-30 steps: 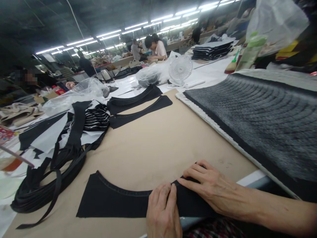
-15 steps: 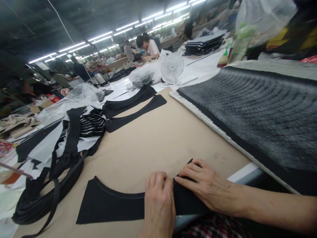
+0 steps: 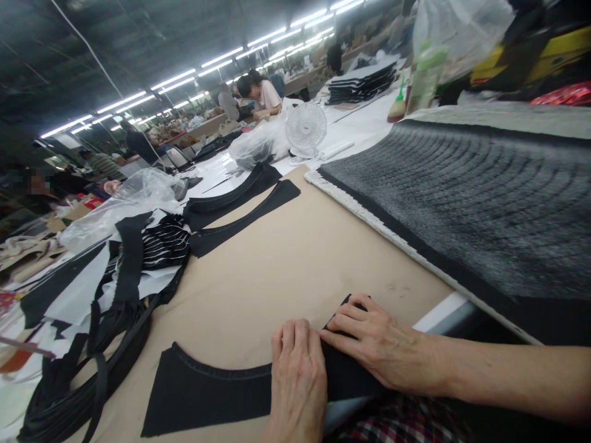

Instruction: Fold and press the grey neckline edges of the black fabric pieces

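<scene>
A black fabric piece (image 3: 212, 394) with a curved upper edge lies flat on the tan tabletop (image 3: 258, 277) in front of me. My left hand (image 3: 299, 372) presses on its middle with bent fingers held together. Just to the right, my right hand (image 3: 369, 338) grips the right end near the curved edge, its fingers folded over the cloth; part of that end is hidden under the hand. Farther back on the table lie more curved black fabric pieces (image 3: 244, 212), similar in shape.
On the left sits a heap of black strips (image 3: 133, 326) with white paper. A dark textured sheet on a board (image 3: 462, 203) takes up the right. Behind stand a clear fan (image 3: 305, 128), a small glue bottle (image 3: 397, 107) and a black stack (image 3: 360, 83). People work farther off.
The camera view has shifted slightly, so the background appears moved left. Both hands stay in nearly the same place on the black fabric piece.
</scene>
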Motion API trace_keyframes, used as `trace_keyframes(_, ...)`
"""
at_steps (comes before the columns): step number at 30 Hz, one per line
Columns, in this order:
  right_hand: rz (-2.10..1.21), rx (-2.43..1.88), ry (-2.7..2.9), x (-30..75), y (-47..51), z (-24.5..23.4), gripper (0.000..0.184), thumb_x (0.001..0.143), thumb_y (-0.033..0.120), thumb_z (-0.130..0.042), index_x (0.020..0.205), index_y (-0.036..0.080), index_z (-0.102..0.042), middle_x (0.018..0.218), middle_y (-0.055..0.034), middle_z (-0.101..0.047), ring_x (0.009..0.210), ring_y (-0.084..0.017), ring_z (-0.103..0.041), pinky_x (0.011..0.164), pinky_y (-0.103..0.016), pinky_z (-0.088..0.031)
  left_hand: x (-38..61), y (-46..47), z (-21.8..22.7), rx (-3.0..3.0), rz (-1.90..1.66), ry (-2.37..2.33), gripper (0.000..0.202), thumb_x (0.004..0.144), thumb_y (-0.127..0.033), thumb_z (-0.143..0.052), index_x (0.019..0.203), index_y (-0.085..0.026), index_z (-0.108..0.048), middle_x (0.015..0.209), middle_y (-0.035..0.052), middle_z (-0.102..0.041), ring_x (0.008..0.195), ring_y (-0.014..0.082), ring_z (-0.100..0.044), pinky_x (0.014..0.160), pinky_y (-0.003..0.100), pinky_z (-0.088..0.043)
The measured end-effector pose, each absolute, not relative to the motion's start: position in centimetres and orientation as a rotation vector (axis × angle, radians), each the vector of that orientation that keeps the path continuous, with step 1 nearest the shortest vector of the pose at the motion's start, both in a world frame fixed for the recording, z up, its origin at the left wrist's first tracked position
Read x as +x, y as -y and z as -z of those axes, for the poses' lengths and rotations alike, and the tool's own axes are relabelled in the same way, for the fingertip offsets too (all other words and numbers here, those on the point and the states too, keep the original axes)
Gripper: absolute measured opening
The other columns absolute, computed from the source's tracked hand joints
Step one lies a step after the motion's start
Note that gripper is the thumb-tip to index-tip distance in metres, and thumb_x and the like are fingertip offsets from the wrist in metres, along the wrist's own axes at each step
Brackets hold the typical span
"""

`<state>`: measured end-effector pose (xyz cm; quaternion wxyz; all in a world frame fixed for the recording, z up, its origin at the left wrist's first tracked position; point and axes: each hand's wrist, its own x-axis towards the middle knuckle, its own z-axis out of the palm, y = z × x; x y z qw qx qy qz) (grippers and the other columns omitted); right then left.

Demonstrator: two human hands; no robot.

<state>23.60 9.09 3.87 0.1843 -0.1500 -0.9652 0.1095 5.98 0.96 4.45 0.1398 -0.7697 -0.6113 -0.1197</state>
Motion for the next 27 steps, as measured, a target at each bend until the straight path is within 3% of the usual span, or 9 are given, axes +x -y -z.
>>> trace_keyframes(9, -0.281, -0.417, 2.728, 23.6, -9.1, -3.6, 0.037, 0.087, 0.014, -0.049, 0.124, 0.015, -0.054, 0.099, -0.0082, -0.060, 0.092, -0.023, -0.048, 0.090, -0.043, -0.029, 6.0, -0.6, -4.6, -2.122, 0.729, 2.157, 0.021, 0.089, -0.004, -0.041, 0.083, -0.020, -0.053, 0.092, 0.0041, -0.055, 0.089, 0.0223, -0.047, 0.082, 0.039, -0.032)
trace_keyframes(15, -0.303, -0.389, 2.743, 23.7, -9.2, -3.7, 0.039, 0.087, 0.013, -0.048, 0.126, 0.014, -0.053, 0.102, -0.0084, -0.060, 0.094, -0.023, -0.049, 0.092, -0.044, -0.028, 4.7, -0.5, -5.0, -2.177, 0.960, 2.504, 0.018, 0.095, -0.019, -0.043, 0.082, -0.022, -0.056, 0.089, 0.0011, -0.056, 0.089, 0.0186, -0.054, 0.080, 0.034, -0.038)
trace_keyframes(19, -0.295, -0.394, 2.733, 23.7, -9.1, -3.8, 0.040, 0.086, 0.013, -0.048, 0.127, 0.016, -0.052, 0.102, -0.0084, -0.060, 0.095, -0.023, -0.049, 0.092, -0.044, -0.029, 3.4, -0.1, -4.8, -2.206, 1.030, 2.385, 0.020, 0.095, -0.023, -0.045, 0.097, -0.026, -0.064, 0.096, 0.0028, -0.059, 0.095, 0.0190, -0.057, 0.082, 0.033, -0.044)
trace_keyframes(27, -0.303, -0.414, 2.716, 23.7, -9.0, -4.2, 0.036, 0.091, 0.014, -0.045, 0.125, 0.016, -0.054, 0.104, -0.0088, -0.061, 0.096, -0.023, -0.050, 0.092, -0.044, -0.029, 3.3, 1.3, -2.9, -2.348, 0.921, 1.968, 0.042, 0.092, -0.008, -0.037, 0.119, -0.026, -0.064, 0.101, 0.0077, -0.063, 0.094, 0.0199, -0.056, 0.082, 0.036, -0.051)
